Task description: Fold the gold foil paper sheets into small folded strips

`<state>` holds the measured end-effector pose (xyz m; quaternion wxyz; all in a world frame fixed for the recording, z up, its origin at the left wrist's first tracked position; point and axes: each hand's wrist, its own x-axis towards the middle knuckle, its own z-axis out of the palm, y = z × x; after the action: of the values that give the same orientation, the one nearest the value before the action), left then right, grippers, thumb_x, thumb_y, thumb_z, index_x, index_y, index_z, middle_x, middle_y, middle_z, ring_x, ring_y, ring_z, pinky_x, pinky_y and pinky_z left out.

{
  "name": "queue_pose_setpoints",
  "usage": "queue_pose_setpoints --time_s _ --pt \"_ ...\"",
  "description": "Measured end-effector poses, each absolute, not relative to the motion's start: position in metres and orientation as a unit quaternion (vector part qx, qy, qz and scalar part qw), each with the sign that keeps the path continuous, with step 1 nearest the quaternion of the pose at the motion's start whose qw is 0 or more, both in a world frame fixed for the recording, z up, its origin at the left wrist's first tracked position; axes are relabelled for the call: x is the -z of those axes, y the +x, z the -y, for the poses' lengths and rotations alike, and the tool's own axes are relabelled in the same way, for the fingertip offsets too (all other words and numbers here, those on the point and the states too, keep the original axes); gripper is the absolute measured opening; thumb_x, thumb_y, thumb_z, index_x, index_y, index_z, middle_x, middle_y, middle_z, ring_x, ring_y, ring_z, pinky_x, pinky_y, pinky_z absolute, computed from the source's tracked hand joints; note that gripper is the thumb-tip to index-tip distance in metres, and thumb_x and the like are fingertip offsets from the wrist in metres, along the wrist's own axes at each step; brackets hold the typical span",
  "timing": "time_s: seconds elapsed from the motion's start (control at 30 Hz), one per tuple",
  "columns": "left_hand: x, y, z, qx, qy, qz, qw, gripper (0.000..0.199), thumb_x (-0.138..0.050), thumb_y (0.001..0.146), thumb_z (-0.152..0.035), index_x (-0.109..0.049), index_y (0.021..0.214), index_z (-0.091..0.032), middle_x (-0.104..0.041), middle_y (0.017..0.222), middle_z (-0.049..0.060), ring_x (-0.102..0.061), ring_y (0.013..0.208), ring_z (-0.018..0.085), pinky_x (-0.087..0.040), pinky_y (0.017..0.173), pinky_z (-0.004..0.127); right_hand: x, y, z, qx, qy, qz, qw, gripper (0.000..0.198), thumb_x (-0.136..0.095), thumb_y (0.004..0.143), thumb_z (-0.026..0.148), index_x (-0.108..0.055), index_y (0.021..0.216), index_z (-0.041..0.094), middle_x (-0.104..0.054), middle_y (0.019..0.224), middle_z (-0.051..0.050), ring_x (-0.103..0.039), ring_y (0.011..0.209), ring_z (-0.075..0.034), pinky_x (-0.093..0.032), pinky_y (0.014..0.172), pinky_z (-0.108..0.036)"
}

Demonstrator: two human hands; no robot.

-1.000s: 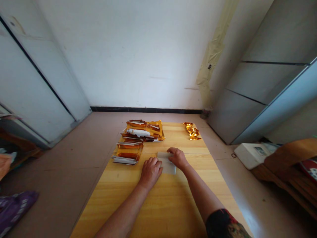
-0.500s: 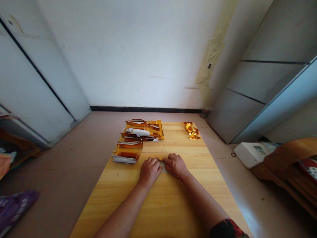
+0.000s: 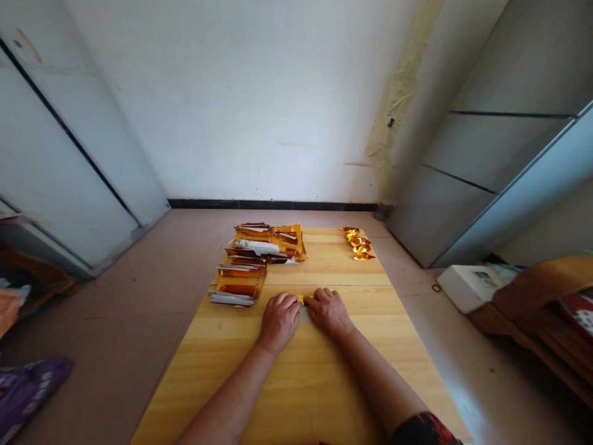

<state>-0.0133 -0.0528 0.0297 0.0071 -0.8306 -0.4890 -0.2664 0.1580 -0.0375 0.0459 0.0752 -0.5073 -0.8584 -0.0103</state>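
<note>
A small piece of gold foil paper (image 3: pixel 301 299) lies on the wooden table between my two hands, with a greyish part showing just below it. My left hand (image 3: pixel 279 320) is closed on its left end, thumb and fingers together. At the other end, my right hand (image 3: pixel 329 311) presses it with curled fingers. Most of the paper is hidden under the fingers. Stacks of gold foil sheets with white-grey backs (image 3: pixel 241 281) lie beyond my left hand. Several crumpled-looking, shiny folded gold pieces (image 3: pixel 359 244) sit at the table's far right corner.
The wooden table (image 3: pixel 296 389) stretches from me toward a white wall (image 3: pixel 259 111). A grey cabinet-like unit (image 3: pixel 463 179) stands at right, near a white box (image 3: pixel 467 287) and wooden furniture (image 3: pixel 532 321). On the floor at left lies a purple bag (image 3: pixel 32 392).
Between my fingers the visible strip has turned from dark grey to bright gold. My left thumb has shifted up slightly toward the strip; both hands otherwise stay in nearly the same place.
</note>
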Motion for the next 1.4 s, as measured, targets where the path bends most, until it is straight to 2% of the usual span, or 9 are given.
queue_pose_setpoints --time_s 0.2,0.57,0.73,1.17,1.27,1.4 --pt "-0.029 -0.013 0.053 0.24 -0.834 0.496 0.008 0.016 -0.052 0.082 -0.014 -0.065 0.089 -0.022 -0.065 0.092 0.003 -0.053 0.09 0.019 -0.041 0.08 0.035 -0.044 0.172 0.044 0.013 -0.483 0.869 0.105 0.023 -0.045 0.092 0.033 -0.06 0.11 0.031 -0.059 0.096 -0.004 -0.048 0.09 -0.017 -0.029 0.076 -0.029" --pt "-0.033 -0.009 0.054 0.204 -0.832 0.517 -0.004 0.017 -0.054 0.08 -0.015 -0.064 0.092 -0.023 -0.062 0.091 0.004 -0.052 0.088 0.019 -0.039 0.079 0.034 -0.038 0.206 0.049 0.005 -0.521 0.843 0.13 0.028 -0.048 0.09 0.036 -0.058 0.116 0.031 -0.054 0.126 -0.005 -0.043 0.114 -0.022 -0.029 0.092 -0.037" --pt "-0.033 -0.008 0.049 0.203 -0.823 0.53 0.0 0.016 -0.055 0.08 -0.016 -0.064 0.091 -0.023 -0.061 0.092 0.004 -0.052 0.091 0.019 -0.039 0.078 0.033 -0.033 0.194 0.039 0.012 -0.559 0.816 0.144 0.023 -0.046 0.091 0.033 -0.061 0.108 0.03 -0.055 0.125 -0.005 -0.044 0.114 -0.021 -0.03 0.091 -0.036" --pt "-0.031 -0.006 0.036 0.205 -0.805 0.557 0.0 0.02 -0.054 0.082 -0.017 -0.066 0.096 -0.026 -0.064 0.101 0.004 -0.053 0.095 0.02 -0.037 0.079 0.035 -0.027 0.185 0.034 0.028 -0.581 0.794 0.175 0.023 -0.048 0.089 0.027 -0.062 0.108 0.026 -0.056 0.121 -0.006 -0.046 0.11 -0.02 -0.031 0.091 -0.035" --pt "-0.034 -0.002 0.038 0.206 -0.796 0.569 -0.01 0.017 -0.06 0.079 -0.024 -0.066 0.095 -0.025 -0.063 0.101 0.005 -0.052 0.097 0.022 -0.037 0.081 0.037 -0.027 0.185 0.034 0.025 -0.584 0.792 0.178 0.024 -0.048 0.09 0.028 -0.061 0.11 0.027 -0.055 0.122 -0.006 -0.045 0.111 -0.021 -0.032 0.092 -0.035" --pt "-0.035 -0.001 0.041 0.216 -0.792 0.57 -0.016 0.029 -0.067 0.073 -0.036 -0.064 0.099 -0.024 -0.062 0.106 0.006 -0.051 0.1 0.024 -0.035 0.084 0.038 -0.025 0.188 0.033 0.006 -0.579 0.793 0.192 0.028 -0.05 0.088 0.028 -0.061 0.113 0.025 -0.054 0.126 -0.008 -0.046 0.112 -0.022 -0.033 0.092 -0.037"
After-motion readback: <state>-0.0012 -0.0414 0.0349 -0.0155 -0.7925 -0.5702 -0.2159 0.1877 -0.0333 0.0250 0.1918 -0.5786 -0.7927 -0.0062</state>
